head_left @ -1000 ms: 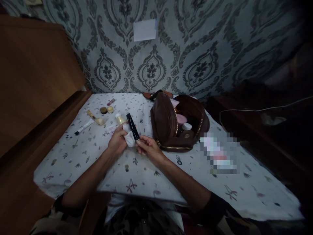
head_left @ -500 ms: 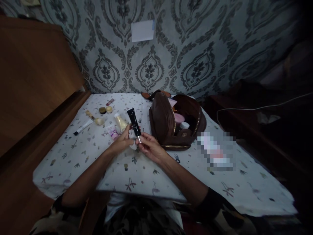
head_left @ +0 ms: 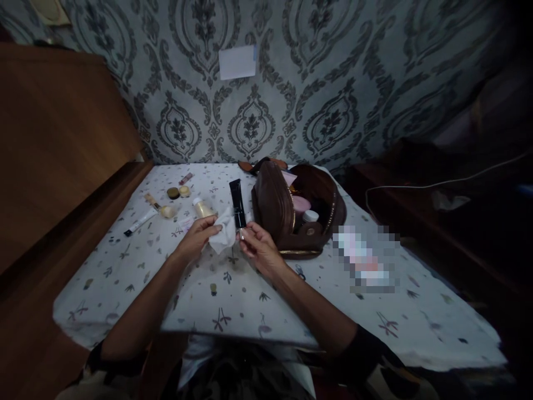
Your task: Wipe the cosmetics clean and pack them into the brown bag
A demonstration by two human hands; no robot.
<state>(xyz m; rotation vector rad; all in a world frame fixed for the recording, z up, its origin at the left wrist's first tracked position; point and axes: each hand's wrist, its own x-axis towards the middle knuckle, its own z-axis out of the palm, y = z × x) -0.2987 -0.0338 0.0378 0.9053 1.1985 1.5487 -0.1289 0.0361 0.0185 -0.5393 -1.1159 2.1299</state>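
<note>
A black squeeze tube [head_left: 237, 201] with a silvery cap end stands nearly upright in my right hand [head_left: 259, 244], whose fingers grip it by the cap. My left hand [head_left: 197, 236] pinches a white wipe [head_left: 224, 233], which hangs loosely just left of the tube. Behind the left hand lies a pale yellow bottle [head_left: 202, 208] with a white cap, and a pink and white tube [head_left: 185, 224] is partly hidden by that hand. Right of my hands sits an unzipped brown cosmetic bag [head_left: 272, 211] with a pink item [head_left: 301, 205] and a white-capped container [head_left: 310, 216] inside.
At the table's left lie a white tube [head_left: 141, 221], a brush [head_left: 166, 211], a dark round pot [head_left: 172, 193], a pale round pot [head_left: 184, 191] and a small pinkish tube [head_left: 186, 178]. A blurred-out item rests at the right. A wooden cabinet [head_left: 62, 139] borders the left side.
My hands have drawn apart. The left hand has moved left with the wipe, now spread more in view. The black tube has shifted right and stands more upright.
</note>
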